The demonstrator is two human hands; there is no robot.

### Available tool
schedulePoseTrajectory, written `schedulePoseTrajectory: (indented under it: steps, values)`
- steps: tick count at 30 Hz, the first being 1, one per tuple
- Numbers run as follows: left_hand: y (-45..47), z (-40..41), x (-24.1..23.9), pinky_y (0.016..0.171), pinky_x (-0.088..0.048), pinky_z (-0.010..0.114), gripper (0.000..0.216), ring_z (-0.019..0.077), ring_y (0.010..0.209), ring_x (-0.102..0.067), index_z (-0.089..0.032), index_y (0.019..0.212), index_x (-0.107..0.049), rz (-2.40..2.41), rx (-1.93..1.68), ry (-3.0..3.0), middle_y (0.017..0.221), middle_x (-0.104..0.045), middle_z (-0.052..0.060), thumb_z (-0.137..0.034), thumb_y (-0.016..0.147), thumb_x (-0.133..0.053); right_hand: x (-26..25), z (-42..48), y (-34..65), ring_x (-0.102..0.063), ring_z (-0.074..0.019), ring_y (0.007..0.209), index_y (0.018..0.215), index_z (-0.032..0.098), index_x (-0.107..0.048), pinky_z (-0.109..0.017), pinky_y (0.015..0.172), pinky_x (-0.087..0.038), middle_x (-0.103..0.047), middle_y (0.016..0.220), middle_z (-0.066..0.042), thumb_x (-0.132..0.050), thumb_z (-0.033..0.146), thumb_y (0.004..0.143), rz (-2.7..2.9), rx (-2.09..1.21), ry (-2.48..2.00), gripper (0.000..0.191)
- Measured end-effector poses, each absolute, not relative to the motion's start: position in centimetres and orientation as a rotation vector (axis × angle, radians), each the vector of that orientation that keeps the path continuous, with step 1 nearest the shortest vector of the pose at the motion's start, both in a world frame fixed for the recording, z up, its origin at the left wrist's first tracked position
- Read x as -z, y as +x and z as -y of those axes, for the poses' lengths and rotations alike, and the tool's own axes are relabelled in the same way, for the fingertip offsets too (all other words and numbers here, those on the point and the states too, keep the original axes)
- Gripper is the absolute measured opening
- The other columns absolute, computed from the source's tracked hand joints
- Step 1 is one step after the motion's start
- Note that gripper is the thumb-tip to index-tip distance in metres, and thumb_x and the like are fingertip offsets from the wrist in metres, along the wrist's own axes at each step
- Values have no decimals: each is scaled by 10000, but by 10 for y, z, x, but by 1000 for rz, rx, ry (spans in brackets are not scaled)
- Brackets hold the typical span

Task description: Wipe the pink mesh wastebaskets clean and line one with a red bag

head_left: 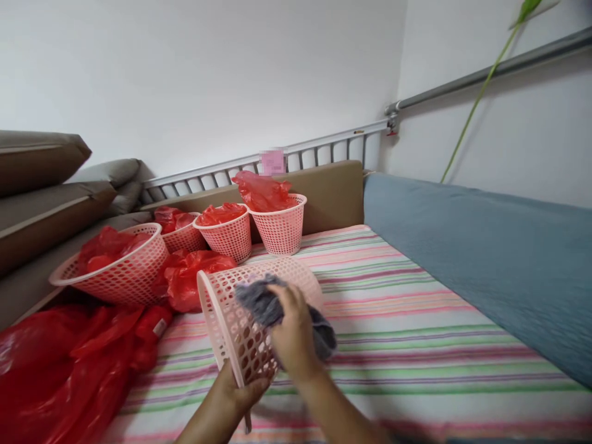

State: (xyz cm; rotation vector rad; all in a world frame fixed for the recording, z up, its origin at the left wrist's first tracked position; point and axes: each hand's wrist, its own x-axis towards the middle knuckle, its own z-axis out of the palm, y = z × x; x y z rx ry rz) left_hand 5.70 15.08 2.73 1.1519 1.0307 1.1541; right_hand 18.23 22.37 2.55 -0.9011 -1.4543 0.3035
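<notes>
- The left hand (240, 390) is gripping the rim of a pink basket (252, 320) from below, with fingers closed around the edge.
- This basket is lying on its side over the striped sheet (416, 333), with its mouth turning to the left; I cannot see anything inside it.
- The right hand (291, 333) is pressing a grey cloth (266, 302) against the outer wall of the basket, and the fingers are closing on the cloth.
- Behind it, four more pink baskets are standing in a row near the headboard (333, 191), and each one is holding a red bag.
- The far-right basket (280, 229) is standing upright, and its red bag (263, 191) is rising above the rim.
- The next basket (227, 235) is just beside it, with its bag filling it to the top.
- The third basket (185, 237) is partly hiding behind the others.
- The big basket (120, 274) at the left is tilting, with red plastic lying inside.
- One loose bag (189, 277) is lying between the big basket and the held one.
- A large red sheet (65, 364) of plastic is spreading at the lower left.
</notes>
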Motion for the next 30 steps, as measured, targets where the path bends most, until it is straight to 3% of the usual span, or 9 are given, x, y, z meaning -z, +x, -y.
schedulePoseTrajectory:
  steps: [3,6,9,12,16,20,25,27,30]
  values:
    - [52,-152,-20,871,-553,442,615,358,1118,-596,-244,1202,-601,-1108,-1105,1192,1079,-720,87,-332,627,-802,-35,-185,156,-492,-257,1136,1145,253,-582,-433,984,-402,-521,1210,-77,-488,-5,586,1557,-368,-760,623]
    - [49,-150,-14,761,-589,431,520,354,971,-664,-228,1117,-654,-1120,-1061,1197,880,-754,68,-348,632,-798,-37,-177,153,-506,-242,1100,1161,249,-571,-409,957,-421,-529,1189,-75,-536,24,619,1594,-393,-691,588]
    - [46,-143,-3,917,-521,433,655,342,1115,-601,-227,1240,-571,-1086,-1085,1179,1127,-701,87,-360,641,-799,-30,-204,168,-510,-233,1077,1152,239,-577,-408,946,-421,-553,1143,-77,-507,25,667,1593,-331,-773,535]
    - [40,-136,12,1118,-297,448,728,298,1333,-400,-308,1384,-400,-964,-1020,1218,1435,-473,63,-385,737,-724,-19,-246,193,-515,-226,1061,1133,217,-580,-410,951,-410,-588,1097,-78,-457,16,712,1500,-241,-949,483]
    - [35,-130,27,1167,-57,493,704,284,1411,-238,-322,1437,-299,-900,-865,1386,1491,-389,69,-444,818,-611,-5,-287,232,-533,-238,1027,1119,192,-586,-407,926,-421,-615,1073,-90,-486,100,746,1332,-125,-1131,397]
    - [34,-127,19,1173,-11,474,720,272,1433,-156,-320,1441,-292,-961,-771,1446,1496,-381,74,-476,812,-605,6,-300,257,-542,-245,987,1106,192,-597,-392,868,-443,-619,1040,-93,-479,139,728,1257,-129,-1243,400]
    - [40,-137,-25,1158,-155,512,950,324,1396,-269,-307,1460,-228,-892,-958,1262,1509,-351,96,-408,682,-765,14,-303,255,-540,-254,989,1099,180,-598,-414,877,-444,-612,1044,-103,-466,134,707,1283,-171,-1252,417]
    - [45,-143,-44,1118,-266,530,959,347,1363,-333,-283,1462,-227,-924,-1045,1191,1500,-361,120,-334,679,-777,12,-300,247,-525,-254,1033,1123,182,-584,-432,926,-426,-602,1078,-101,-464,97,659,1331,-186,-1203,487]
    - [53,-149,-54,1111,-300,507,868,342,1335,-384,-262,1440,-300,-950,-1046,1181,1437,-463,114,-282,702,-756,1,-284,225,-502,-260,1089,1153,187,-564,-462,981,-399,-581,1116,-102,-477,84,633,1396,-217,-1125,537]
